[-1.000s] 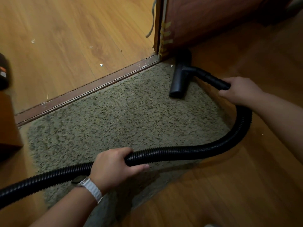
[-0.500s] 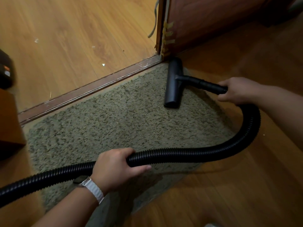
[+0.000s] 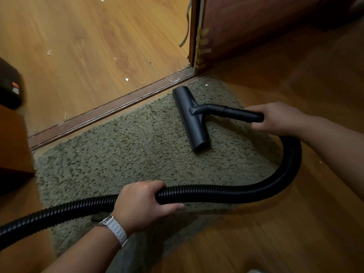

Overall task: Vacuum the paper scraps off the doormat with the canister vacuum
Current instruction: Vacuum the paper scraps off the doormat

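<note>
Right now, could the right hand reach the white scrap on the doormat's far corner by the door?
Probably yes: the right hand grips the wand, and only bare doormat lies between its floor head and the white scrap.

No legible writing anywhere in view.
A small orange-and-white label [image 3: 15, 88] on the dark rounded object [image 3: 8, 99] at the left edge is too blurred to read; the wristwatch [image 3: 102, 219] face shows no readable figures.

The black nozzle [image 3: 192, 117] lies flat on the olive doormat [image 3: 118, 154], its ribbed hose [image 3: 216, 194] looping across, one white scrap [image 3: 206, 85] beyond.
</note>
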Motion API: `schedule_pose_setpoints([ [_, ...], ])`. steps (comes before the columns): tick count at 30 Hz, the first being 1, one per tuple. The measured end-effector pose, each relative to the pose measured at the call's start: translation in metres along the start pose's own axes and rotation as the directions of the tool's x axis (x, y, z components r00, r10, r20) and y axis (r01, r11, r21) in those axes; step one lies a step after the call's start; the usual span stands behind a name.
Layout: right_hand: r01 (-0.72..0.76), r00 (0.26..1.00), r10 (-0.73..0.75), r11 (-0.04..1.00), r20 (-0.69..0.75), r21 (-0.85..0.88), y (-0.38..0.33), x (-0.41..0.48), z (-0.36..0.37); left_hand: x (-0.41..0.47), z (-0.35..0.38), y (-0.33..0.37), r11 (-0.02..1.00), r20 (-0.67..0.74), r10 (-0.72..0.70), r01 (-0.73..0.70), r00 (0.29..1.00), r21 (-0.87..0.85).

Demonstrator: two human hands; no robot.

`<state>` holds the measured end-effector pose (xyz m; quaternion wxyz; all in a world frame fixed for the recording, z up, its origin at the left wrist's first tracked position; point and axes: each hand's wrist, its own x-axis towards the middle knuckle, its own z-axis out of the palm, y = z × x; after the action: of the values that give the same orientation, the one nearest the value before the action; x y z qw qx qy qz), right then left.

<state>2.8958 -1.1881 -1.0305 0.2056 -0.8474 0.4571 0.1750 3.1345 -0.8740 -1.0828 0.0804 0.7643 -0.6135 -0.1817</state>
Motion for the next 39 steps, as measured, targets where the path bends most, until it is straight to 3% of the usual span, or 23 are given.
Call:
schedule_pose_setpoints([
  [4,-0.047,0.997,0.050,0.997,-0.056,0.056,0.004,0.000,-0.001,0.001,-0.002,-0.003,1.000,0.009,-0.001,0.001,1.000,0.019],
  [12,-0.306,0.930,0.326,0.943,-0.171,0.131,0.035,0.007,-0.004,0.007,0.000,-0.006,0.998,0.018,-0.056,0.056,0.998,0.000],
  [32,-0.180,0.976,0.188,0.981,-0.106,0.074,0.004,0.006,0.009,0.000,0.012,-0.014,1.000,-0.028,-0.003,0.002,1.000,-0.019],
  [39,-0.044,0.999,0.045,0.998,-0.024,0.052,-0.005,-0.008,0.010,-0.002,0.010,-0.012,0.999,-0.062,0.043,-0.042,0.997,0.017],
])
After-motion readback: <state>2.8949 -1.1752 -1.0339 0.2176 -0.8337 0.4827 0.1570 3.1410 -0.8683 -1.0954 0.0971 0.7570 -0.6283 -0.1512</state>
